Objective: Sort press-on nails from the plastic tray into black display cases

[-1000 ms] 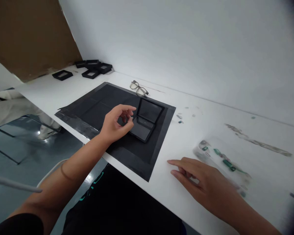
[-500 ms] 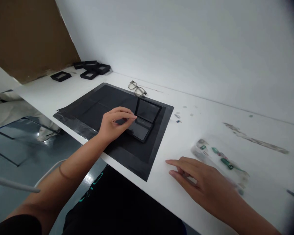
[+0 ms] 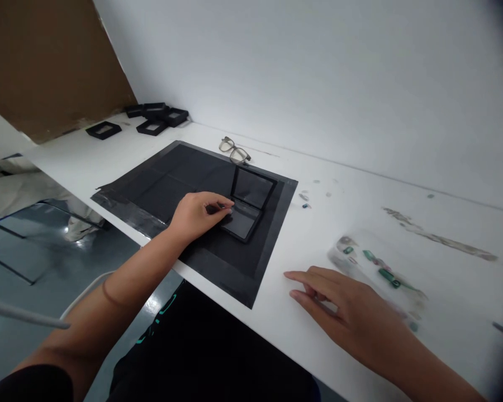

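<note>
The left hand (image 3: pixel 197 215) rests on the black mat (image 3: pixel 159 184) that lies at the near edge of the bench (image 3: pixel 360 195), its fingertips (image 3: pixel 227 206) drawn together and touching the near left edge of the open black case (image 3: pixel 246 204). Whether the grip pinches anything small cannot be told. The case lies on the right part of the mat, its two square halves spread flat side by side, one farther from the near edge than the other.

The right hand (image 3: pixel 352 318) lies palm down on the bare white bench, near the near edge and well apart from the mat, its fingers spread loosely and pointing left, holding nothing. Just beyond it lies a clear plastic bag (image 3: pixel 377 273) with small green pieces inside.

A pair of glasses (image 3: pixel 233 151) sits just past the mat's far edge. Toward the far left corner of the bench lie several small black frames (image 3: pixel 151 117). A few tiny pieces (image 3: pixel 305 201) lie on the bench just right of the mat.
</note>
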{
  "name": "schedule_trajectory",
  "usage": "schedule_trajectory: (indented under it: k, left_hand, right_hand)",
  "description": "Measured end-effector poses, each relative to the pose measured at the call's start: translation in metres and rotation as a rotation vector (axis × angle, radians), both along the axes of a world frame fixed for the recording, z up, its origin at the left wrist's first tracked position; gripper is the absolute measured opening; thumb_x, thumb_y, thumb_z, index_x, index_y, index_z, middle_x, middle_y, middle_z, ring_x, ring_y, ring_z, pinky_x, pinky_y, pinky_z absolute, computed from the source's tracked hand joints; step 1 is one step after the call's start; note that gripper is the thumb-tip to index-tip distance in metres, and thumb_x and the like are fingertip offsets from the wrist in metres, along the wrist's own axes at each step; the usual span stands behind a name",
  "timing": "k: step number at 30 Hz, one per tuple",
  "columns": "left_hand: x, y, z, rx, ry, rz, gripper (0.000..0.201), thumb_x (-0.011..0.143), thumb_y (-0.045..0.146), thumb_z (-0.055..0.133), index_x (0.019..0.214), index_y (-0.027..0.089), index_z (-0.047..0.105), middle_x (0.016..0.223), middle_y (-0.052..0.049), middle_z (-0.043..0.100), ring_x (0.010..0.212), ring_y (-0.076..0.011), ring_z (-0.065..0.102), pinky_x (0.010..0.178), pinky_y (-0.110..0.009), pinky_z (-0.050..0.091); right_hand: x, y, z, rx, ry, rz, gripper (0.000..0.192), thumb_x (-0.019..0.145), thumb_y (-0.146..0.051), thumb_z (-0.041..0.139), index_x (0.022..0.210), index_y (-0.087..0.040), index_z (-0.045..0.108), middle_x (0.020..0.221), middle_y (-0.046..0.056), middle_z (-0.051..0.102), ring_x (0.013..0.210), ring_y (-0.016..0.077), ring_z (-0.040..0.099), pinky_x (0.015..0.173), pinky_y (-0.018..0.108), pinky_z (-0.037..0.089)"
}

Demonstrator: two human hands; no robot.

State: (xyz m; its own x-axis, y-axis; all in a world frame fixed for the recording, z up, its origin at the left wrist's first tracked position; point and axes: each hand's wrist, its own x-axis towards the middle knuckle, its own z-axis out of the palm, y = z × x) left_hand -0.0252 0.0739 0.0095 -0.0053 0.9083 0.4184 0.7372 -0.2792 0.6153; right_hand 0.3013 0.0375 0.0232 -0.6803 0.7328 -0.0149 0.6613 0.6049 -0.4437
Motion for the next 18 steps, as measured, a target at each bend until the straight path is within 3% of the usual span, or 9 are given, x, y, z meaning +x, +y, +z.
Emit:
schedule_trajectory:
  k: [5, 9, 14, 18]
  left_hand:
    - [-0.0002, 0.0011, 0.0013, -0.014, 0.134, 0.005, 0.007, 0.084, 0.034, 0.073, 0.084, 0.030, 0.079, 0.096, 0.001, 0.075, 0.090, -0.0169, 0.068, 0.077, -0.029, 0.054]
    - [-0.0010, 0.0022, -0.0001, -0.026, 0.201, 0.030, 0.013, 0.085, 0.039, 0.071, 0.090, 0.030, 0.080, 0.100, -0.001, 0.073, 0.097, -0.0208, 0.066, 0.083, -0.033, 0.053]
    - [-0.0006, 0.0018, 0.0001, -0.053, 0.244, 0.060, 0.018, 0.086, 0.042, 0.071, 0.095, 0.029, 0.079, 0.102, -0.002, 0.071, 0.095, -0.0204, 0.067, 0.076, -0.032, 0.051]
    - [0.0009, 0.0001, 0.0022, -0.056, 0.269, 0.111, 0.017, 0.085, 0.044, 0.073, 0.083, 0.028, 0.076, 0.097, 0.000, 0.071, 0.094, -0.0205, 0.066, 0.067, -0.030, 0.046]
  right_hand:
    - [-0.0007, 0.0001, 0.0009, 0.007, 0.004, -0.003, 0.031, 0.103, -0.043, 0.046, 0.121, -0.030, 0.067, 0.081, 0.000, 0.066, 0.066, 0.0127, 0.063, 0.057, 0.026, 0.049]
    - [0.0003, -0.0006, 0.0020, -0.001, 0.001, 0.000, 0.031, 0.102, -0.043, 0.047, 0.123, -0.030, 0.067, 0.082, 0.001, 0.066, 0.066, 0.0135, 0.063, 0.057, 0.027, 0.048]
    - [0.0005, -0.0007, 0.0011, -0.013, -0.005, 0.000, 0.032, 0.103, -0.044, 0.045, 0.124, -0.030, 0.066, 0.084, 0.001, 0.066, 0.070, 0.0143, 0.064, 0.060, 0.028, 0.050]
    - [0.0008, -0.0009, -0.0007, -0.011, -0.017, -0.005, 0.031, 0.103, -0.044, 0.045, 0.124, -0.033, 0.065, 0.084, 0.000, 0.065, 0.070, 0.0137, 0.063, 0.060, 0.028, 0.049]
